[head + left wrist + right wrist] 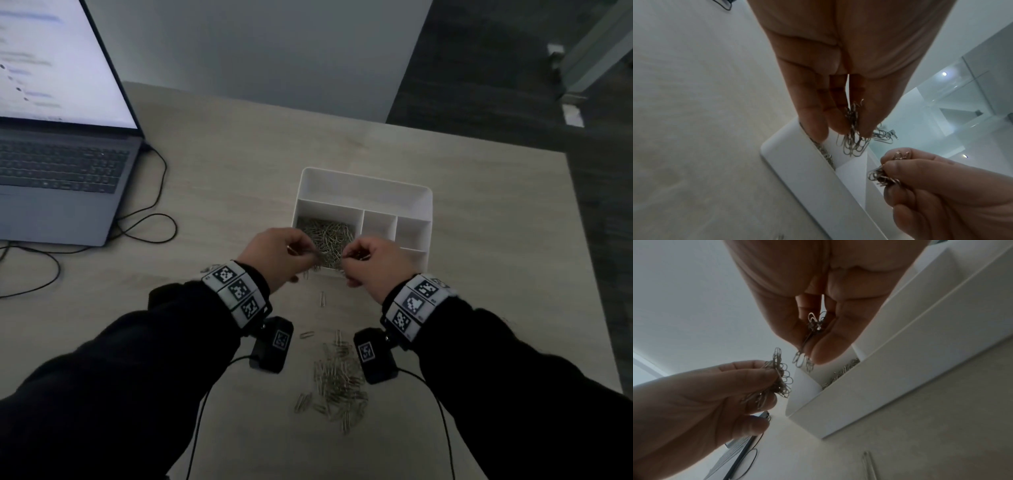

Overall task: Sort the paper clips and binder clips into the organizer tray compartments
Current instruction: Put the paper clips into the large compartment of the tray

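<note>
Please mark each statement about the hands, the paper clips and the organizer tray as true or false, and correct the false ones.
1. The left hand and the right hand each pinch paper clips. True.
2. The organizer tray holds clips in every compartment. False: only the near-left compartment does.
3. Loose paper clips lie on the desk near the person. True.
4. The laptop is closed. False: it is open, its screen lit.

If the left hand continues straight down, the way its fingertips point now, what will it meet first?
Most likely the heap of paper clips in the organizer tray's near-left compartment. The left hand pinches its bundle of clips over that compartment's near corner, so the white rim might come first; depth is unclear.
</note>
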Demonstrator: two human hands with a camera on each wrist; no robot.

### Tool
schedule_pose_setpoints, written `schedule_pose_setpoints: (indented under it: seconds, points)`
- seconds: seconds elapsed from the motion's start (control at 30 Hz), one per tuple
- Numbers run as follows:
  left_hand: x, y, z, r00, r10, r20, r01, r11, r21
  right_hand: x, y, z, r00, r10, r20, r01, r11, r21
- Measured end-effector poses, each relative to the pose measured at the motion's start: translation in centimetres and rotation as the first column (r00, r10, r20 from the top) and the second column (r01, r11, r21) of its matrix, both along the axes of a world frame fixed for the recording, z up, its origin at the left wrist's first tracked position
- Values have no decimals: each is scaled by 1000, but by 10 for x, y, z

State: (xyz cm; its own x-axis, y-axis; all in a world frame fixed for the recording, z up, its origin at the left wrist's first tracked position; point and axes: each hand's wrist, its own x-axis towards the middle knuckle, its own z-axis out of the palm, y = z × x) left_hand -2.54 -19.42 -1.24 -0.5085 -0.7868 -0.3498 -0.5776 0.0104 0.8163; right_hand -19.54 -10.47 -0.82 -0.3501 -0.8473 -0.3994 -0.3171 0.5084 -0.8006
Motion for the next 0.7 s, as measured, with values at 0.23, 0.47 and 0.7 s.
schedule_pose_setpoints:
  seconds: [0.23,0.47,0.7]
  points:
    - [-14,-25,-3,968,-100,228,157,956,-247,2,-34,-10,968,136,-211,-133,991,26]
    - [-14,-22,-4,942,-142,304,232,929,-287,0,-30,-11,909,275,-314,-264,961,77]
    - [-4,-2,2,953,-121,276,206,931,-300,-4,-5,-1,904,252,-347,-266,964,6]
